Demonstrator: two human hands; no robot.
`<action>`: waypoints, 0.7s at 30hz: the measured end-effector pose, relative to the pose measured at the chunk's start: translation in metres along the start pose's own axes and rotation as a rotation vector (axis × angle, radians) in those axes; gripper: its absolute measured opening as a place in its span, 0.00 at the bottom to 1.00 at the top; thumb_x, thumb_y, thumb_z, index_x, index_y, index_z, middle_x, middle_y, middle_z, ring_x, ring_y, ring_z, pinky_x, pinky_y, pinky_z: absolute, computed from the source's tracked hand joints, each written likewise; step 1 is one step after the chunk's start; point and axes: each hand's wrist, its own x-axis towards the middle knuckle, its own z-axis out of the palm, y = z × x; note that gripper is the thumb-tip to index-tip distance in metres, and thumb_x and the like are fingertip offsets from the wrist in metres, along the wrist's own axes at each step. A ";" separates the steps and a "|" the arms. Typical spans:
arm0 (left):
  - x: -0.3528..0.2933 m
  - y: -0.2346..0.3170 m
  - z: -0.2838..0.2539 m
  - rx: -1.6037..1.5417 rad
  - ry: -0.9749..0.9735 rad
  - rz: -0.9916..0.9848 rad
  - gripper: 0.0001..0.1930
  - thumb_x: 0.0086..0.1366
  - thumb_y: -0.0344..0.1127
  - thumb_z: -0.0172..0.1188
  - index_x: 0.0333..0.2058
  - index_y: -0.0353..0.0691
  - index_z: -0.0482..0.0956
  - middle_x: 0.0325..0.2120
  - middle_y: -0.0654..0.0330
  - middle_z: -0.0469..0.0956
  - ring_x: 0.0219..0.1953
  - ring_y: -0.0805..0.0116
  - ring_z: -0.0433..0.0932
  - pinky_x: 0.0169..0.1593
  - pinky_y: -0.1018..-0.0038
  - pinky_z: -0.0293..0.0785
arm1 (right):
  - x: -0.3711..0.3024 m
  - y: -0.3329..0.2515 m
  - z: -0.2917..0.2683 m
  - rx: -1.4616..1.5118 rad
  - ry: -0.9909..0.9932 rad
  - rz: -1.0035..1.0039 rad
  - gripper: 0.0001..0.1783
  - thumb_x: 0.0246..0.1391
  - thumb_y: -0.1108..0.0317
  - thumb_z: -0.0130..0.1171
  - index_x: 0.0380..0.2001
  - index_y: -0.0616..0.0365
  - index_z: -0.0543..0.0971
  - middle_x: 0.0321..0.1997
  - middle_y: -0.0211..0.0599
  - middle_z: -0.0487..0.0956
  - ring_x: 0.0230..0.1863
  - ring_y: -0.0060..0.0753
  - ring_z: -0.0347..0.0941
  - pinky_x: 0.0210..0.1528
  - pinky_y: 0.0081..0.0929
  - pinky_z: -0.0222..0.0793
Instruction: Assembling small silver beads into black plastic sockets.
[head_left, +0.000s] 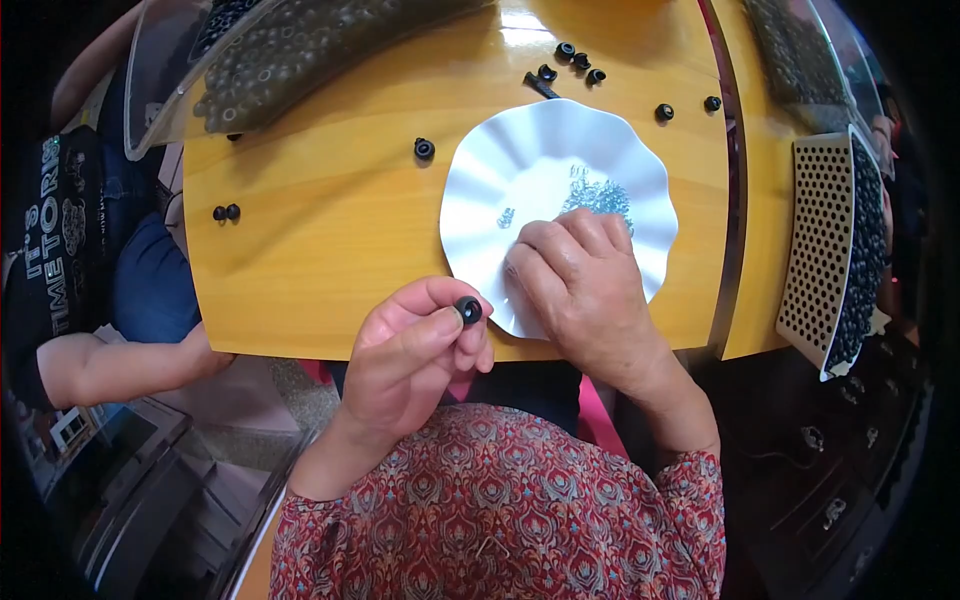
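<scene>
Two hands worked over a yellow wooden table (330,230) filling the upper middle of the frame, beside a co-worker's arm (110,365) at lower left and a perforated tray (818,245) at right. On the white scalloped plate (500,180) at center, the right hand (580,290) pressed curled fingers toward tiny metal bits (600,195), likely picking one. The left hand (425,350) pinched a small black ring (468,309) just below, seemingly awaiting a careful insertion.
</scene>
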 end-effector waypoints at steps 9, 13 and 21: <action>0.000 -0.003 -0.004 -0.030 -0.002 -0.006 0.13 0.61 0.35 0.54 0.39 0.30 0.73 0.26 0.59 0.70 0.28 0.70 0.67 0.35 0.72 0.69 | 0.008 0.004 -0.003 -0.061 -0.079 -0.055 0.11 0.40 0.67 0.56 0.31 0.56 0.74 0.29 0.32 0.69 0.36 0.35 0.67 0.40 0.33 0.60; 0.000 -0.002 -0.003 -0.028 0.025 0.003 0.13 0.61 0.35 0.55 0.39 0.30 0.74 0.26 0.59 0.70 0.28 0.70 0.67 0.36 0.71 0.69 | 0.013 0.009 0.000 -0.069 -0.069 -0.093 0.10 0.38 0.67 0.57 0.28 0.56 0.74 0.27 0.32 0.68 0.34 0.35 0.66 0.39 0.33 0.59; 0.001 0.001 -0.004 0.000 0.011 0.015 0.13 0.61 0.36 0.55 0.39 0.31 0.74 0.25 0.60 0.71 0.28 0.71 0.68 0.36 0.71 0.69 | 0.005 0.007 -0.015 0.461 0.206 0.037 0.13 0.35 0.82 0.64 0.30 0.61 0.76 0.33 0.38 0.79 0.32 0.36 0.74 0.36 0.30 0.67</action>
